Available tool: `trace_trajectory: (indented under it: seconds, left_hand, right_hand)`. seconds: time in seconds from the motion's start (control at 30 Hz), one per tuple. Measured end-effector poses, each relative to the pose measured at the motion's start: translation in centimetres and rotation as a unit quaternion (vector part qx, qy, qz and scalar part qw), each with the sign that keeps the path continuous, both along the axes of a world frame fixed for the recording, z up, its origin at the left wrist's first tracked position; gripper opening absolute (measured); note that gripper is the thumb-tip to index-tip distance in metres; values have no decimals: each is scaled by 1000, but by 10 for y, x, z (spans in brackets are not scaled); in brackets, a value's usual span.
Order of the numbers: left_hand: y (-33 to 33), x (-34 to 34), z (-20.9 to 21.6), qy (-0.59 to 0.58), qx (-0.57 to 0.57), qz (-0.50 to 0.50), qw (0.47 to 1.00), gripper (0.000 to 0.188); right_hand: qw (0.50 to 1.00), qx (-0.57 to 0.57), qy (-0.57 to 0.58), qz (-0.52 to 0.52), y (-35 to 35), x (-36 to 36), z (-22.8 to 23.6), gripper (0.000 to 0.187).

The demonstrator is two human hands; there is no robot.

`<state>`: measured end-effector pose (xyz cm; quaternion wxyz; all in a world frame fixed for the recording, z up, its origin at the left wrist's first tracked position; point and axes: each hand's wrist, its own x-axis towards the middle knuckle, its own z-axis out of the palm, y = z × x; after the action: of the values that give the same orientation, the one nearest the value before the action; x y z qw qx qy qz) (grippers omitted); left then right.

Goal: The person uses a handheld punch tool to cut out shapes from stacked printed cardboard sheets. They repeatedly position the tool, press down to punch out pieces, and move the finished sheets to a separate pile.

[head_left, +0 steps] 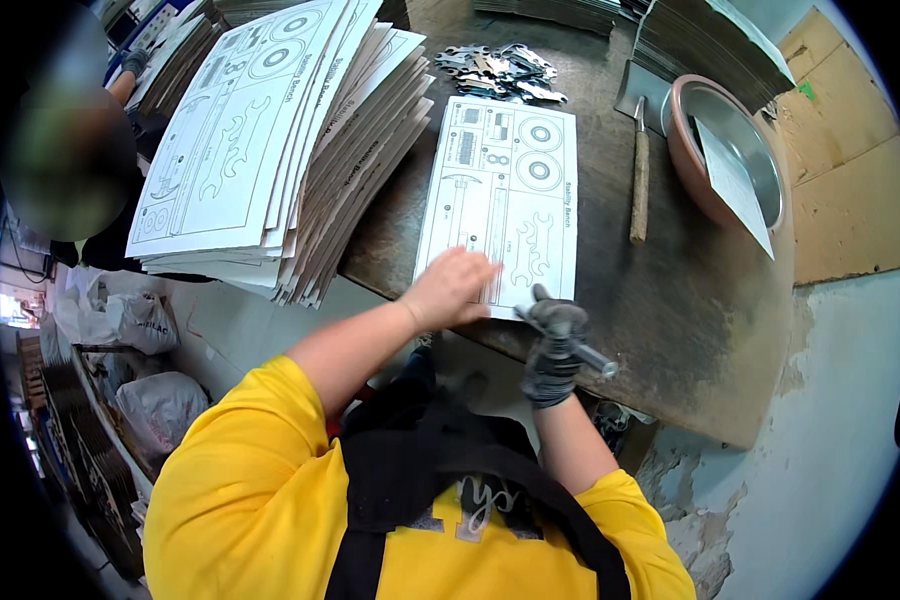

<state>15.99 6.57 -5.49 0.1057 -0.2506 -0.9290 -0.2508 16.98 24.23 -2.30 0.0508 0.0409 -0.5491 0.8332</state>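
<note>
A printed card sheet point(515, 200) with line drawings of wrenches, a hammer and round discs lies flat on the dark worktable. Over its lower left part is my bare left hand point(455, 287), slightly blurred, thumb and fingers apart, with nothing visible in it. My right hand point(555, 345), in a grey glove, is closed around a silver metal rod point(597, 361) beside the sheet's lower right corner. The rod's round end sticks out to the right; its other end is mostly hidden by the glove. Small metal wrenches point(500, 72) lie in a loose heap beyond the sheet.
A tall stack of printed cards point(260, 130) leans at the left. To the right are a wooden-handled scraper point(639, 175) and a pink-rimmed bowl point(682, 140) with a paper point(735, 185) inside. Cardboard point(710, 45) is stacked behind. Another person's gloved hand point(135, 62) shows far left.
</note>
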Motion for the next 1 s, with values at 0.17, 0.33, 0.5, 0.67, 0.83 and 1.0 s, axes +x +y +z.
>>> trace_trajectory:
  seconds: [0.17,0.33,0.5,0.67,0.83,1.0]
  left_hand:
    - [19,21,12,40,-161,-46,985,38]
    - [19,24,96,76,-190,23,979,37]
    - [-16,39,228,198,-10,154,968,41]
    - [-80,78,267,287,-71,266,918,50]
    - [-186,116,233,100,-136,331,928,42]
    - [-155,103,201,204,-3,268,941,31]
  right_hand:
    - [998,-16,52,-36,53,-6,12,21]
    - [990,-61,92,-87,82,-6,32,25]
    - [989,-73,93,-94,83,-13,47,32]
    - [992,-86,76,-62,62,-23,42,32]
    - [992,-123,20,19,30,-34,32,30]
    - [994,-103,14,26,0,-63,18,32]
